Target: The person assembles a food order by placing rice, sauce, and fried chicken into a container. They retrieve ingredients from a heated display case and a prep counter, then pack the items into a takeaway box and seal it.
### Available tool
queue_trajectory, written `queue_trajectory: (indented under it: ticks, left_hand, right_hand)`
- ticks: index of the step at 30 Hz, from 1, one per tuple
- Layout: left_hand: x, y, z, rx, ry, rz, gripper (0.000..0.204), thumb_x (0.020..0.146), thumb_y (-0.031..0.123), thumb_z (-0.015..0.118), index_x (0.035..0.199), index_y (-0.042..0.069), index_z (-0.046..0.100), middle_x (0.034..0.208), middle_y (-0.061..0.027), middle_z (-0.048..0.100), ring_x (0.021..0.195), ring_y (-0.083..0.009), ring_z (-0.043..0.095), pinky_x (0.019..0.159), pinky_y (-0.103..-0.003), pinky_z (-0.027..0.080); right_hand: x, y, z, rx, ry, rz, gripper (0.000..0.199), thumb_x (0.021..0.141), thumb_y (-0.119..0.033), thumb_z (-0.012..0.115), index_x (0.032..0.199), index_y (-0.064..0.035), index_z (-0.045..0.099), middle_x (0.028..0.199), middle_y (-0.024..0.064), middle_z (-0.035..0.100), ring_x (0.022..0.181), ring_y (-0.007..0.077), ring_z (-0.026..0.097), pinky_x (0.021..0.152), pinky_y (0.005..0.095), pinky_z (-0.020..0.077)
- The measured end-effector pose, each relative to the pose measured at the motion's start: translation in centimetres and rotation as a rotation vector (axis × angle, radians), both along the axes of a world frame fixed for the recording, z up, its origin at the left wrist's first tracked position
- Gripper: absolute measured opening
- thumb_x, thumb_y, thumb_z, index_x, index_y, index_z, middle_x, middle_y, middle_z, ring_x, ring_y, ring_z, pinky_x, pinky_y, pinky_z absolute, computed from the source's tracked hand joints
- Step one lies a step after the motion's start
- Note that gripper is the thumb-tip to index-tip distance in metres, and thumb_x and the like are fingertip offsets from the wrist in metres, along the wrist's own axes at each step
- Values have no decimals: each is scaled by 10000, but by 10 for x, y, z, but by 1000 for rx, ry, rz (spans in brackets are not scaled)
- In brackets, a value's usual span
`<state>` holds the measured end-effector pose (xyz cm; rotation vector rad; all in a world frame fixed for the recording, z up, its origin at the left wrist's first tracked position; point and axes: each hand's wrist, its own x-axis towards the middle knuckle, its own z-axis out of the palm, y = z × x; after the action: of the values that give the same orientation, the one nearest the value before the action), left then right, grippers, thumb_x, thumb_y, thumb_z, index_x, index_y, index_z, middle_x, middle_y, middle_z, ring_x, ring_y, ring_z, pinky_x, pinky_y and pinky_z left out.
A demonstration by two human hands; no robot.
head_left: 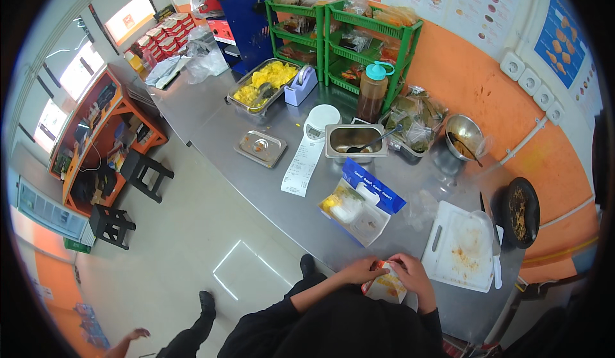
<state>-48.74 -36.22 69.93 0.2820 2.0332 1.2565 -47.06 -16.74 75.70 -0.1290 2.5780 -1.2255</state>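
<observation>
Close to my body at the table's front edge, a small red-and-white food carton (388, 289) with yellowish print is between my hands. My left hand (363, 271) pinches its upper left edge, and my right hand (412, 275) grips the upper right side, fingers curled over the top. What is inside the carton cannot be seen. Just beyond lies an open blue-and-white meal box (368, 198) with rice (346, 208) and yellow food under clear plastic. To the right is a white cutting board (458, 249) with brown crumbs and a clear plastic bowl (477, 233) on it.
A knife (497, 269) lies beside the board, near a dark stone mortar (520, 214). Farther back stand a steel pan (355, 141) with a ladle, a receipt (301, 169), a scale (322, 120), a tray of yellow food (234, 100) and green racks (327, 31). Another person's hand (136, 334) shows lower left.
</observation>
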Motion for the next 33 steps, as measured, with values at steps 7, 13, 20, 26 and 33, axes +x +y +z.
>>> queue_trajectory:
  ticks: [7, 13, 20, 26, 33]
  left_hand:
    - [6, 1, -12, 114, 81, 79, 588, 848, 549, 598, 1012, -15, 559, 825, -146, 615, 763, -239, 599, 689, -339, 479]
    - [7, -2, -8, 309, 47, 169, 547, 848, 461, 648, 1067, -23, 518, 840, -149, 616, 751, -232, 606, 686, -341, 488]
    - [-4, -4, -24, 284, 52, 104, 534, 877, 445, 609, 1052, -50, 511, 883, -200, 643, 825, -305, 645, 730, -388, 500]
    - [-14, -4, 3, -77, 191, -8, 566, 879, 495, 561, 976, -62, 529, 833, -240, 633, 803, -408, 619, 719, -470, 490]
    - [1, -5, 0, -28, 253, -4, 583, 856, 524, 568, 905, -57, 568, 769, -239, 625, 751, -410, 621, 694, -480, 499]
  right_hand:
    - [-24, -7, -15, 107, 109, 153, 251, 851, -270, 617, 856, -20, 616, 801, 135, 607, 740, 313, 606, 650, 378, 461]
    - [-28, -12, 1, 86, -32, 158, 255, 799, -286, 691, 815, -36, 645, 758, 123, 591, 696, 309, 600, 612, 369, 459]
    - [-35, -18, -17, 212, -41, 159, 358, 802, -392, 666, 798, -34, 659, 779, 148, 625, 716, 327, 618, 621, 383, 468]
    - [-30, -28, -19, 342, 146, 7, 340, 824, -346, 647, 801, -7, 638, 748, 179, 622, 687, 352, 614, 617, 402, 477]
    - [-25, -5, -30, 223, 384, -315, 276, 795, -243, 701, 714, -12, 574, 712, 132, 574, 605, 307, 580, 575, 391, 460]
